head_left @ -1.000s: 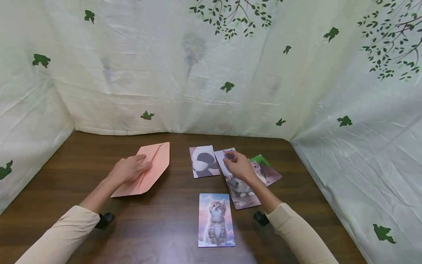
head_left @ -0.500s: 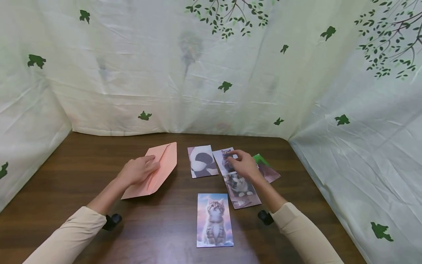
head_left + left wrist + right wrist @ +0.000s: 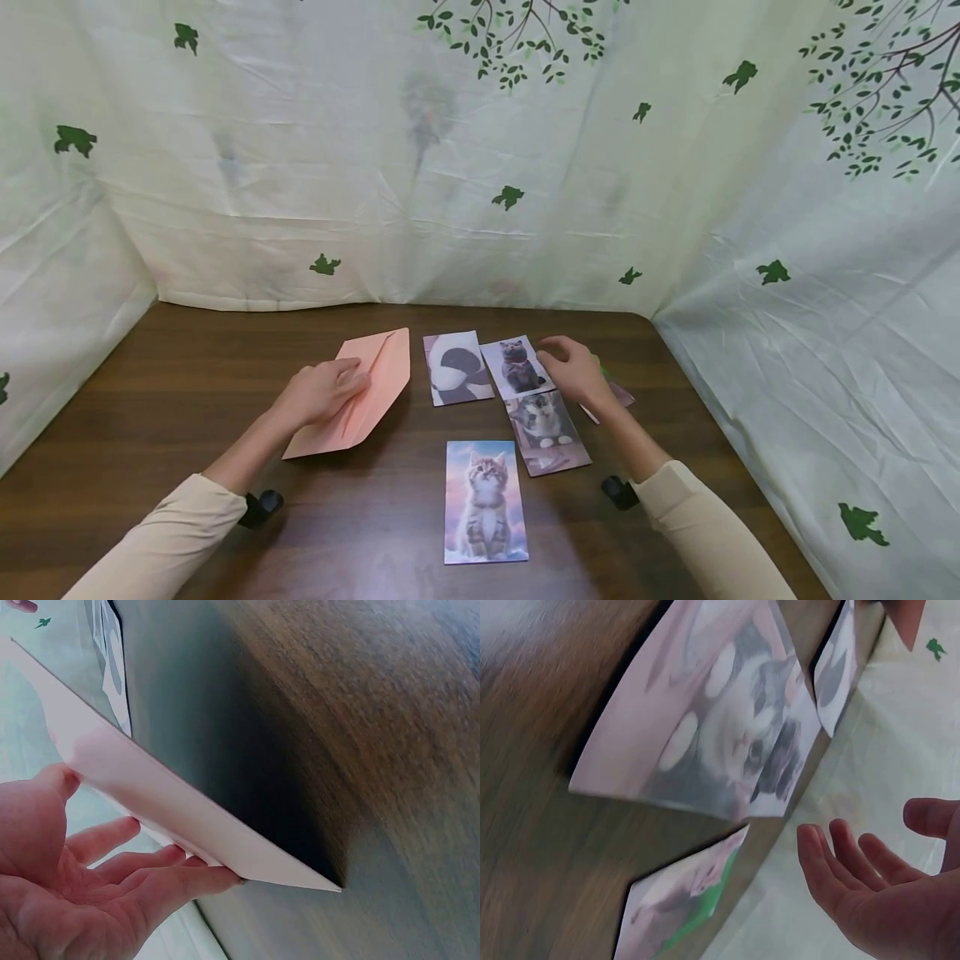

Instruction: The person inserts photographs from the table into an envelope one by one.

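In the head view, my left hand (image 3: pixel 318 396) grips a pink envelope (image 3: pixel 378 371), tilted with a shadow beneath it. The left wrist view shows thumb and fingers against the envelope (image 3: pixel 142 780). My right hand (image 3: pixel 576 372) hovers with loosely curled fingers, holding nothing, just right of a dark-cat card (image 3: pixel 515 364). Overlapping that card's lower edge is a grey-and-white kitten card (image 3: pixel 547 429). A card with a green corner (image 3: pixel 621 394) is mostly hidden behind the right hand; the right wrist view shows this green-cornered card (image 3: pixel 679 900) lying apart from the others.
A tabby kitten card (image 3: pixel 486 504) lies at the front middle of the brown table (image 3: pixel 360 525). A black-and-white card (image 3: pixel 458 368) sits between the envelope and the dark-cat card. A pale curtain (image 3: pixel 330 167) with leaf prints stands behind and at both sides.
My right hand has moved right, off the dark-cat card, which now shows fully. My left hand has shifted right with the envelope. The view has drifted slightly.
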{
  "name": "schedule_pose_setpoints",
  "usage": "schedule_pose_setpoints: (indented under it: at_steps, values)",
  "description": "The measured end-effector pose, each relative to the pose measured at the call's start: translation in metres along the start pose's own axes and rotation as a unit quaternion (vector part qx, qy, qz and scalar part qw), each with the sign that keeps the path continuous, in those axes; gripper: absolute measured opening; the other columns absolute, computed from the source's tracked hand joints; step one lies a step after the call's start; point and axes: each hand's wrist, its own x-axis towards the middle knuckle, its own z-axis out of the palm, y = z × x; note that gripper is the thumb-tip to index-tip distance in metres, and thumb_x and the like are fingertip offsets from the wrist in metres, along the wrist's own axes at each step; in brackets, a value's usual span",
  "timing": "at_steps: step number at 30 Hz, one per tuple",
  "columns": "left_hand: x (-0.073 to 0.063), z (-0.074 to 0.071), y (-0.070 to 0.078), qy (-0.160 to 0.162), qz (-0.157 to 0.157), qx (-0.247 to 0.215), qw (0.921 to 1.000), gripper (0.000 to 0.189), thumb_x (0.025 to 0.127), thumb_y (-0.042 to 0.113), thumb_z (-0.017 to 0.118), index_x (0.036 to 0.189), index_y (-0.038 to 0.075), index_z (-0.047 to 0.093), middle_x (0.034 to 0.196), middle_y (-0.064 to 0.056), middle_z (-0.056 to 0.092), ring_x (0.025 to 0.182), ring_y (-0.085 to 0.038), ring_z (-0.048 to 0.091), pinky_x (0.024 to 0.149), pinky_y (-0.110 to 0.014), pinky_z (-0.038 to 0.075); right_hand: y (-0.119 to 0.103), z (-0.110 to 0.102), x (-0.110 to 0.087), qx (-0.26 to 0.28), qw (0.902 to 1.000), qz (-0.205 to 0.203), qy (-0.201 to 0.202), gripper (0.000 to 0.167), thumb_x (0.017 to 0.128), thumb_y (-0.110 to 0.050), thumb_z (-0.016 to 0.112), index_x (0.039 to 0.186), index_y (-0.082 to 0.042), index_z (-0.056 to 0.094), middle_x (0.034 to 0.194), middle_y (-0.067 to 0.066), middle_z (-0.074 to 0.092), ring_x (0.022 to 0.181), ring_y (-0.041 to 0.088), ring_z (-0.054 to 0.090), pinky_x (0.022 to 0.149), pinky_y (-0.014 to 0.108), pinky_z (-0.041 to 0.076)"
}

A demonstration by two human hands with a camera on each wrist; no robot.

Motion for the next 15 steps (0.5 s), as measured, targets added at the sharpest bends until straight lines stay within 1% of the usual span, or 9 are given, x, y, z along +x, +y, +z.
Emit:
schedule_pose_setpoints:
  at_steps: [5, 8, 15]
  values:
    - [-0.001, 0.001, 0.000, 0.014, 0.007, -0.001, 0.9999, 0.055, 0.103, 0.033, 0.052, 0.141, -0.006, 0.055, 0.135, -0.032, 0.060, 0.121, -0.057, 0.056, 0.096, -0.060, 0.045, 0.007, -0.014, 0.002, 0.005, 1.0000, 0.007, 0.004, 0.046, 0.102, -0.035, 0.055, 0.140, -0.010, 0.059, 0.141, 0.017, 0.061, 0.129, 0.038, 0.059, 0.100, 0.052, 0.049]
    - [0.000, 0.002, 0.000, 0.021, 0.009, 0.000, 0.9997, 0.054, 0.103, 0.033, 0.052, 0.141, -0.006, 0.055, 0.135, -0.031, 0.060, 0.121, -0.056, 0.057, 0.096, -0.060, 0.046, 0.011, -0.023, 0.004, 0.007, 0.9997, 0.024, 0.004, 0.047, 0.102, -0.037, 0.054, 0.141, -0.010, 0.059, 0.144, 0.016, 0.059, 0.132, 0.038, 0.056, 0.104, 0.053, 0.046]
    - [0.001, 0.005, -0.004, 0.019, 0.004, 0.000, 0.9998, 0.055, 0.103, 0.034, 0.051, 0.141, -0.005, 0.055, 0.134, -0.032, 0.060, 0.119, -0.054, 0.058, 0.094, -0.059, 0.047, 0.021, -0.044, 0.007, -0.003, 0.9983, 0.057, 0.011, 0.049, 0.103, -0.039, 0.052, 0.143, -0.011, 0.057, 0.149, 0.018, 0.054, 0.136, 0.039, 0.052, 0.108, 0.055, 0.042]
